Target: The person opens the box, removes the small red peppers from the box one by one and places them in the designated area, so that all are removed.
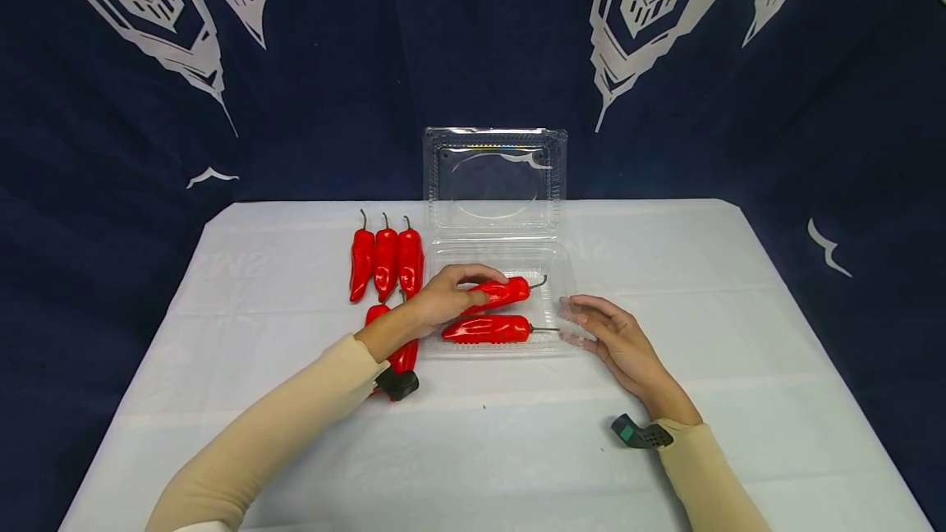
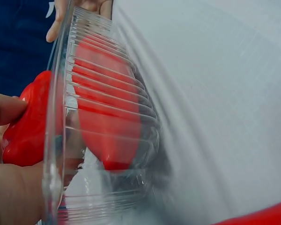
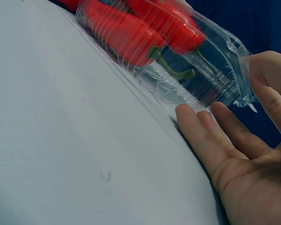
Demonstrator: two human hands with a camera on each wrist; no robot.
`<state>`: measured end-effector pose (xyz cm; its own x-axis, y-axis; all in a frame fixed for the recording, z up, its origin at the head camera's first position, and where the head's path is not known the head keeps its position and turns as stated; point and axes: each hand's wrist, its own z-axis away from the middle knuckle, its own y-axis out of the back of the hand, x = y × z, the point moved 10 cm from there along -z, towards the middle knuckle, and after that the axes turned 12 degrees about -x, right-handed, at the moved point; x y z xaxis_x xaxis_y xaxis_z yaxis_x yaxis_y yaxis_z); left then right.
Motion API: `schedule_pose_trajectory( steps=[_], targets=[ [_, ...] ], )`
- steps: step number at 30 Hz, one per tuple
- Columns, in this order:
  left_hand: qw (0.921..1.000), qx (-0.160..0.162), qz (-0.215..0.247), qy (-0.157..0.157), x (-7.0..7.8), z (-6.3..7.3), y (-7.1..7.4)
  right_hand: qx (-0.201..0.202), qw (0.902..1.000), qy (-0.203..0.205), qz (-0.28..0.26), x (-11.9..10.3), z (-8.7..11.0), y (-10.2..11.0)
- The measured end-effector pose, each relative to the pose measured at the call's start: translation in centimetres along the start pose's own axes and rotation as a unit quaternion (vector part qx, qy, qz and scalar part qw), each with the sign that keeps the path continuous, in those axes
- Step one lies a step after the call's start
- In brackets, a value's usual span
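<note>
My left hand (image 1: pixel 451 298) grips a glossy red chili pepper (image 1: pixel 510 291) between thumb and fingers, over the base of a clear plastic clamshell container (image 1: pixel 495 253). The pepper's stem points right. In front of it, another red chili pepper (image 1: pixel 488 329) lies lengthwise inside the base, its stem toward the right wall. In the left wrist view this pepper (image 2: pixel 105 93) shows through the ribbed side. My right hand (image 1: pixel 621 343) is at the container's right end, its fingers spread and fairly straight, with fingertips (image 3: pixel 185 112) right at the outer wall.
The clear lid (image 1: pixel 495 179) stands raised behind the base. Left of the container, three red chili peppers (image 1: pixel 386 261) lie side by side, stems away from me. More peppers (image 1: pixel 402 355) lie nearer, partly hidden by my left wrist. A white cloth (image 1: pixel 517 450) covers the table; a navy curtain hangs behind.
</note>
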<state>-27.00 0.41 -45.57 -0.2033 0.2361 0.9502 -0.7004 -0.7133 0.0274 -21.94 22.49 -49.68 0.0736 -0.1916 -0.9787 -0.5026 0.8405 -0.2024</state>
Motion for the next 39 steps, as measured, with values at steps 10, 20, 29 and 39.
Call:
schedule_pose_trajectory(
  steps=[10,20,29,39],
  targets=[
    [0.9986,0.025,0.042,-0.017,0.4,1.0,0.8,-0.006,1.0000,0.007,-0.002,0.0,0.1,-0.1],
    [0.9979,0.054,0.031,-0.017,1.0,2.8,2.2,-0.005,0.9999,0.010,-0.002,-0.1,0.2,-0.1],
    [0.9963,0.083,0.015,-0.016,1.0,5.1,4.0,-0.014,0.9998,0.015,-0.004,-0.2,0.1,-0.3],
    [0.9919,0.115,0.041,-0.037,1.0,7.3,6.0,-0.016,0.9997,0.017,-0.011,-0.3,0.0,-0.2]
  ],
)
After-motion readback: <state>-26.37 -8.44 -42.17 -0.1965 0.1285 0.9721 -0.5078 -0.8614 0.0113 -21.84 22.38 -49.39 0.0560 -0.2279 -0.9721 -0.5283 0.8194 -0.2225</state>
